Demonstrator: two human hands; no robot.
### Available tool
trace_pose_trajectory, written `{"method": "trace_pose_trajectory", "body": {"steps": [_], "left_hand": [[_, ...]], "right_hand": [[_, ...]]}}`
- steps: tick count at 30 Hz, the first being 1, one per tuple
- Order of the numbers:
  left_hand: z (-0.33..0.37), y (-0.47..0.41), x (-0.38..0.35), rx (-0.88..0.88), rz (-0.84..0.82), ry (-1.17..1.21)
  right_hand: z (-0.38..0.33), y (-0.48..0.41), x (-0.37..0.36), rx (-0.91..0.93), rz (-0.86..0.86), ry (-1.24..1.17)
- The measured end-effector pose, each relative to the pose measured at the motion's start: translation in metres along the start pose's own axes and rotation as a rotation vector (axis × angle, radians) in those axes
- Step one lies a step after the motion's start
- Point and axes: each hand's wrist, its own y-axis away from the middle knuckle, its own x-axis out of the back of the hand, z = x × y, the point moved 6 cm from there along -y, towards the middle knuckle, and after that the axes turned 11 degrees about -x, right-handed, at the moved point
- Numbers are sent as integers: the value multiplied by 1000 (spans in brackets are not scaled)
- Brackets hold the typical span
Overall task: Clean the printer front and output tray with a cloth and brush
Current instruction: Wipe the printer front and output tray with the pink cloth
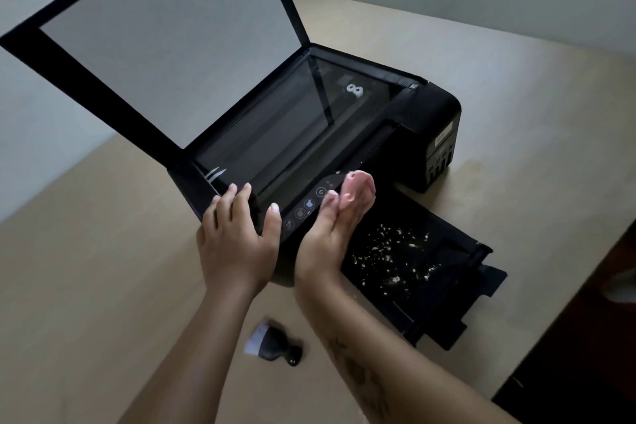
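Black printer [344,134] sits mid-frame on the tan table [103,268], long axis running from lower left to upper right, front face turned toward the lower right. Scanner lid [155,41] stands raised, tilted back toward the upper left, white pad facing me; the glass [292,127] lies bare beneath. Output tray [430,272] juts from the front toward the lower right corner, extension flaps pulled out, pale crumbs [395,251] scattered over its black surface.

My left hand [237,237] rests flat on the printer's near left corner, fingers spread, gripping nothing. My right hand [330,234] is edge-on over the control panel [306,206], fingers closed around a pink cloth [358,189] bunched at the fingertips, at the panel's upper end just above the tray's inner edge. Motion blur there; contact with the panel unclear.

Brush [272,342] lies on the table at bottom centre, between my forearms, pale bristles pointing left, black handle toward the right, apart from the printer. Dark floor strip at the lower right beyond the table edge.
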Motion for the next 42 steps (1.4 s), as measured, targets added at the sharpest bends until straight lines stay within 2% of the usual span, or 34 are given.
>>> {"method": "trace_pose_trajectory", "body": {"steps": [3, 6, 9, 12, 14, 18, 20, 22, 24, 27, 31, 36, 38, 42], "left_hand": [[0, 1, 1, 7, -1, -4], [0, 0, 2, 9, -5, 11], [-2, 0, 1, 15, -9, 24], [-3, 1, 0, 8, -5, 18], [-3, 2, 0, 10, -12, 11], [-2, 1, 1, 13, -10, 9], [-3, 3, 1, 11, -8, 12], [-3, 3, 1, 10, -6, 17], [-3, 3, 1, 5, -5, 13], [-3, 3, 0, 1, -2, 13], [-2, 3, 1, 1, -4, 9], [-1, 2, 1, 6, -1, 12], [-1, 2, 1, 4, -5, 10], [-1, 3, 3, 0, -4, 9]], "right_hand": [[24, 26, -10, -165, -116, -72], [32, 71, -11, -43, -246, -39], [2, 40, -6, 95, -173, 7], [-8, -13, 6, -48, -37, -43], [4, -12, 9, -143, -80, -90], [25, 27, 8, -173, -268, -166], [12, 19, 9, -74, -265, -58], [-8, -13, 15, 2, -144, 13], [-19, -48, 24, -48, -50, -35], [-11, -51, 26, -77, -69, -29], [-7, -28, 28, 33, -188, 24], [-46, -75, 34, 91, -15, 50], [-36, -57, 30, 108, -49, 75], [-13, -23, 28, 161, -227, 134]]}}
